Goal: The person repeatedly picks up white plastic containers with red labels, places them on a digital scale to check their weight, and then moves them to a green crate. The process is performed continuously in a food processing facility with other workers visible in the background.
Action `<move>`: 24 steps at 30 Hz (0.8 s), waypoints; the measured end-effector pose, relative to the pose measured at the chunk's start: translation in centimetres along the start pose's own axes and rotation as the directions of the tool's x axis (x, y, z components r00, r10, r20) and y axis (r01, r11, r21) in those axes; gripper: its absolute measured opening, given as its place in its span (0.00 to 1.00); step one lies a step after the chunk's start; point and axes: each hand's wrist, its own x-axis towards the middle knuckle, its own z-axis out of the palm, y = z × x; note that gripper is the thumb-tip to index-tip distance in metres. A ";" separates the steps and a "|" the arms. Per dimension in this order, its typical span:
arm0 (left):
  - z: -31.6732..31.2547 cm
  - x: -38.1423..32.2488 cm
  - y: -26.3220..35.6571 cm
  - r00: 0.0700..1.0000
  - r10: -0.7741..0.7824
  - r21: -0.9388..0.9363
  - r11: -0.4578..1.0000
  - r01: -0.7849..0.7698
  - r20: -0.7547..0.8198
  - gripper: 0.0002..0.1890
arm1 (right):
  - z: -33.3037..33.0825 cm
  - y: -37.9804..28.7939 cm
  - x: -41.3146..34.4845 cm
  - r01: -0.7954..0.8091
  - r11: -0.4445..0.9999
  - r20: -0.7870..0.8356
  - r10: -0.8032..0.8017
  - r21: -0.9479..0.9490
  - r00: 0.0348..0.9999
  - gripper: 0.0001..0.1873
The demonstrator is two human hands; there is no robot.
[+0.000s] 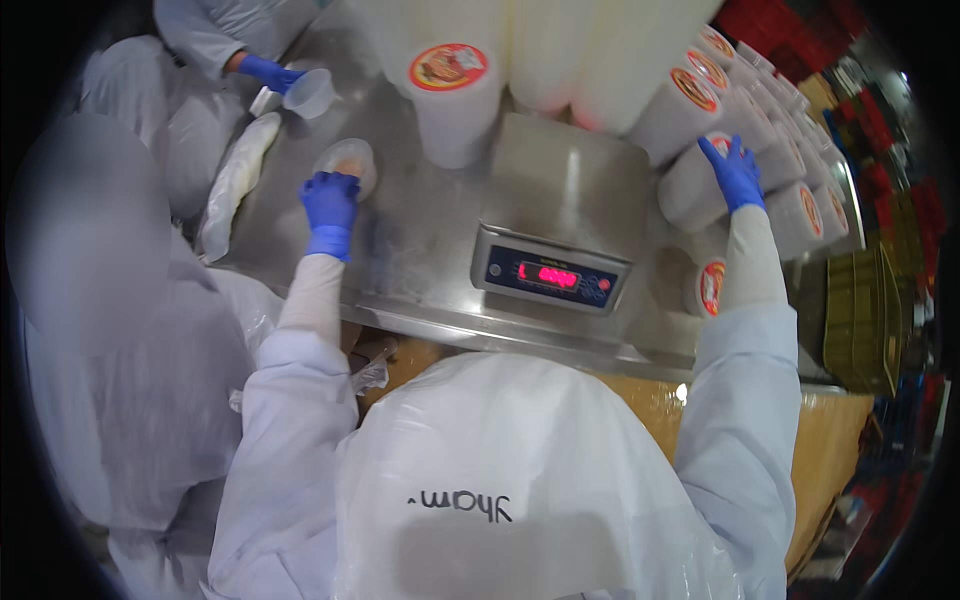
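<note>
My left hand (330, 214), in a blue glove, is on the near rim of a translucent plastic tub (358, 154) with something orange-pink inside; its fingertips are partly hidden. At the right, my right hand (733, 174), also gloved in blue, lies with spread fingers on the lid end of a stack of white plastic containers (690, 191). Between my hands stands a digital bench scale (570, 180) with a bare steel plate and a lit red display. A stack of tubs with a red-and-yellow printed lid (457, 105) rises behind it to the left.
Tall stacks of white containers (555, 52) stand beyond the scale, and more lidded tubs (799, 214) lie at the right. One tub (705, 285) is near my right forearm. A co-worker's gloved hand (274, 73) holds a clear tub (309, 94) above a plastic-wrapped roll (240, 187). A crate (862, 322) sits right.
</note>
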 end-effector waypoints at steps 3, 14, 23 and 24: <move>-4.3 1.0 0.5 0.992 -0.123 -0.450 0.884 0.128 0.039 0.09 | 0.0 -0.5 -0.9 -0.030 0.999 0.003 0.030 0.023 1.000 0.56; -17.6 0.4 15.9 0.677 0.634 -0.351 0.579 -0.736 -0.375 0.11 | -0.9 -1.1 -1.1 -0.067 0.989 0.001 0.068 0.129 0.998 0.56; -12.3 -0.7 11.3 0.963 0.082 -0.889 0.371 -0.268 -0.256 0.10 | 0.0 3.7 2.6 0.011 0.932 -0.172 0.055 0.362 0.984 0.55; -11.8 -0.3 11.4 0.982 0.054 -0.919 0.346 -0.187 -0.180 0.09 | -0.3 3.9 3.3 0.032 0.892 -0.175 0.053 0.451 0.983 0.54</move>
